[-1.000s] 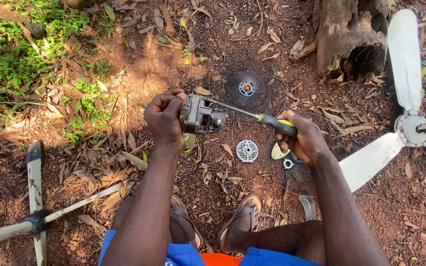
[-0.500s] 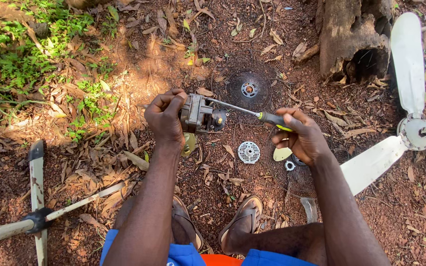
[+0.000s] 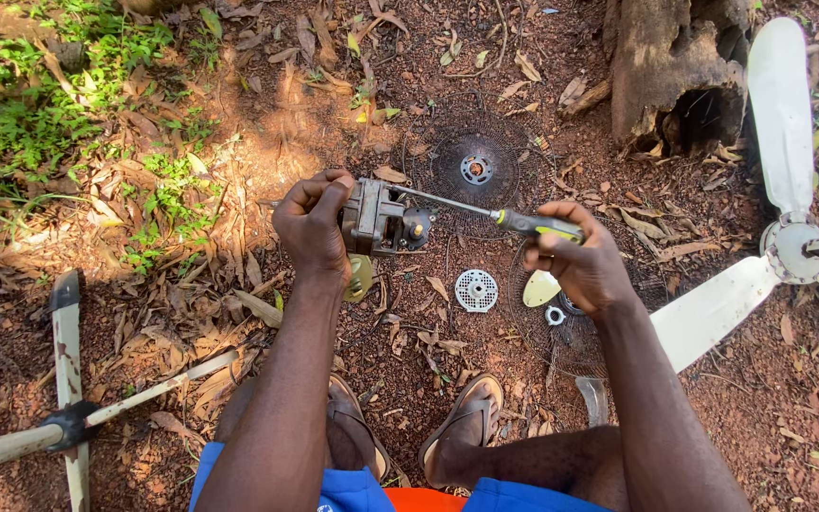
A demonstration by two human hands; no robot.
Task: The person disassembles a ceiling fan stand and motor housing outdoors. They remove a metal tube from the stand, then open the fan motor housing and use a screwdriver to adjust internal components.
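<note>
outdoors, on red dirt ground (image 3: 760, 398) strewn with dry leaves, grass at upper left. the left hand (image 3: 313, 226) has its grip wrapped tight around a small motor (image 3: 378, 218) held above the ground; the right hand (image 3: 582, 264) is clenched on a screwdriver (image 3: 495, 215) whose tip meets the motor. a white fan blade (image 3: 779, 114) lies at the right, near a stump (image 3: 675, 66).

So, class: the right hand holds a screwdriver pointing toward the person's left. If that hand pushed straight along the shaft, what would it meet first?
Most likely the small motor gripped in the left hand. The right hand holds the screwdriver with its tip already at the motor's top edge, though whether it actually touches is unclear from above.
</note>
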